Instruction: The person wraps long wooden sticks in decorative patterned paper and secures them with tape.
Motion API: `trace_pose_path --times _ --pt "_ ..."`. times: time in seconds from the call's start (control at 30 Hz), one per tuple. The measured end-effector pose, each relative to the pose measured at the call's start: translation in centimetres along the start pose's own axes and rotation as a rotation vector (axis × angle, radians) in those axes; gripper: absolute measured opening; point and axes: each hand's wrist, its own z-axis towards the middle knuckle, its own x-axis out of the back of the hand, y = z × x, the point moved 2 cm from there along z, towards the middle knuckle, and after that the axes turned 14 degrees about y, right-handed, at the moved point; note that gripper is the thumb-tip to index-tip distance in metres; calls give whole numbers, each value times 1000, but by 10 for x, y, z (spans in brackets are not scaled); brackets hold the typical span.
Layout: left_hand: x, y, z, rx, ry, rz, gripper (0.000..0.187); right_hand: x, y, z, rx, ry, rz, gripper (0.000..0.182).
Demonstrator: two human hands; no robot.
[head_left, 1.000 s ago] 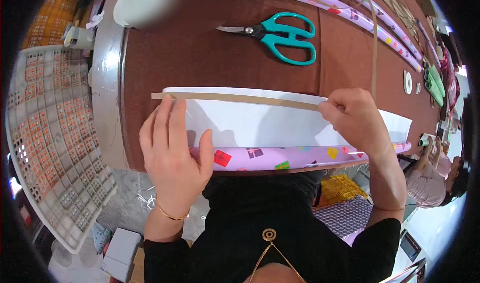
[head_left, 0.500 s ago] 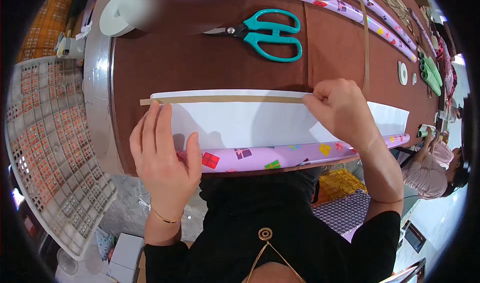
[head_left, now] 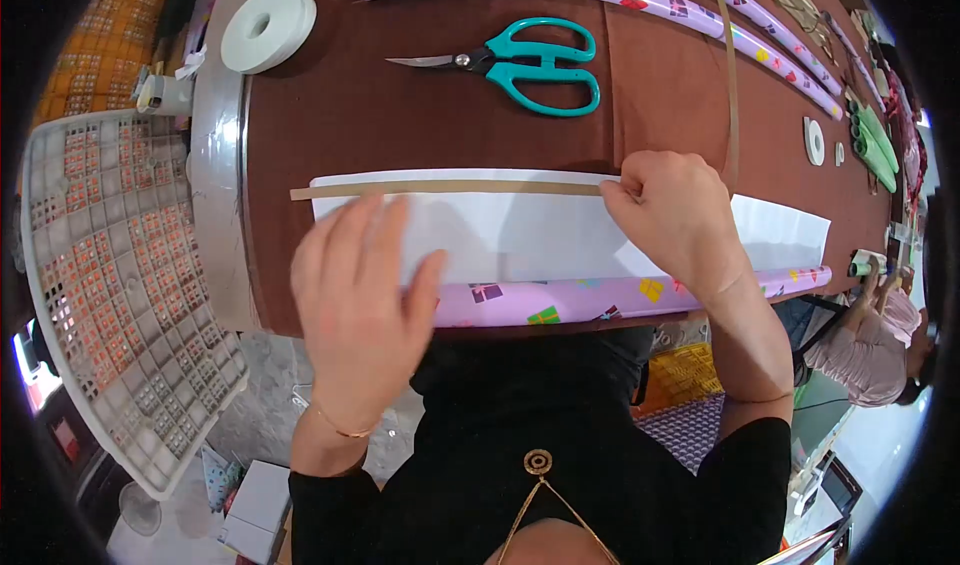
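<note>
Here's the left hand [head_left: 362, 290], blurred, fingers spread and gripping nothing, its fingertips down at the left part of the brown strip [head_left: 450, 187] on the white paper [head_left: 470, 230], while the right hand [head_left: 625, 190] is curled closed around the strip farther right. The paper lies on the brown worktop [head_left: 330, 115], its near edge meeting the purple roll [head_left: 580, 299], and beyond the paper sit the scissors [head_left: 545, 68], blades closed, with the white reel [head_left: 267, 28] to their left.

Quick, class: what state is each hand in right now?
Left hand: open, palm down, fingertips at the brown strip.
Right hand: closed, holding the brown strip.
</note>
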Motion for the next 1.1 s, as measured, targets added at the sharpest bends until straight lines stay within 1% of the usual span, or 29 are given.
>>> trace_pose_path --times 0.07,0.1,0.17,0.3,0.4,0.47,0.6,0.67,0.7,0.77,0.8,0.87,0.9,0.93,1.0,1.03,1.1 --pt "-10 19 8 -129 -11 -162 50 -1 2 -1 -4 36 33 25" --pt "-15 28 12 -129 -10 -151 50 -1 2 -2 2 38 41 25" --pt "-23 44 17 -196 -62 -282 56 -2 2 -3 -5 62 31 26" --pt "-29 42 13 -152 -111 -238 59 -3 5 -6 -7 89 63 27" --pt "-24 37 11 -153 -108 -225 57 -3 6 -6 -5 76 75 28" --pt "-19 32 11 -85 -90 -216 52 -3 4 -7 28 103 76 29" --pt "-15 23 5 -55 -54 -143 49 -6 6 -8 38 125 76 28" --pt "-13 30 3 -70 -72 -77 47 -7 5 -10 82 161 67 28" --pt "-14 38 6 -79 -69 -93 47 -8 5 -10 71 167 53 28" --pt "-20 63 13 -141 -120 -272 46 -12 7 -12 76 200 71 28" --pt "-26 76 15 -157 -117 -304 46 -13 8 -13 56 208 42 28" --pt "-39 99 20 -229 -135 -376 49 -15 8 -14 46 159 29 29" --pt "-47 104 20 -227 -110 -389 54 -14 11 -15 30 167 14 29" --pt "-49 108 20 -239 -109 -401 54 -13 12 -17 22 184 48 29" --pt "-52 109 19 -218 -97 -331 56 -10 15 -22 14 196 87 29" --pt "-53 110 17 -237 -77 -311 59 -6 19 -24 -2 196 94 29" --pt "-52 110 17 -244 -86 -281 61 -2 27 -26 -10 188 113 28"
